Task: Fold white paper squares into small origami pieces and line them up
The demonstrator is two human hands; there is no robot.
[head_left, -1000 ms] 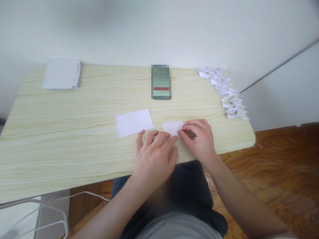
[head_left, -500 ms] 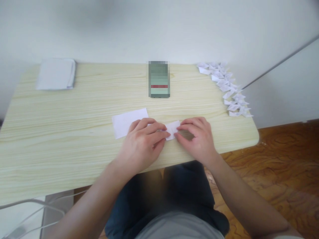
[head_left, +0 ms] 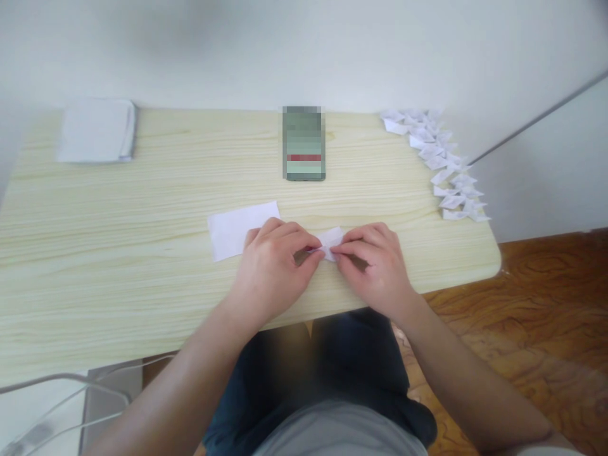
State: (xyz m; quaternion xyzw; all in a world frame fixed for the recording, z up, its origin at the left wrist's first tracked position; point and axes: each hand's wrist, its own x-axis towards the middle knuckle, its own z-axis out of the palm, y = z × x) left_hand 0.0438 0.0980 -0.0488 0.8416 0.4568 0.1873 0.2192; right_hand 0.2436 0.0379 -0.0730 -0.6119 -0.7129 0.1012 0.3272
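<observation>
Between my hands, low over the table, is a small folded piece of white paper (head_left: pixel 331 238). My left hand (head_left: pixel 279 263) pinches its left side between thumb and fingers. Its right side is pinched by my right hand (head_left: pixel 376 263), with the thumb and forefinger together. Fingers cover parts of the paper, so its exact folds cannot be made out. A flat white paper rectangle (head_left: pixel 235 229) lies on the table just left of my left hand, its right end partly hidden behind that hand.
A phone (head_left: pixel 304 144) with a blurred screen lies at the table's back middle. Several folded white paper shapes (head_left: pixel 439 155) line the right edge. A stack of white paper (head_left: pixel 95 130) sits at the back left of the wooden table (head_left: pixel 156 278). White cables (head_left: pixel 102 386) hang below.
My left hand has moved left and gone from flat, spread fingers on the paper to a pinch on its left side. My right hand stays at the right side. The view has shifted slightly.
</observation>
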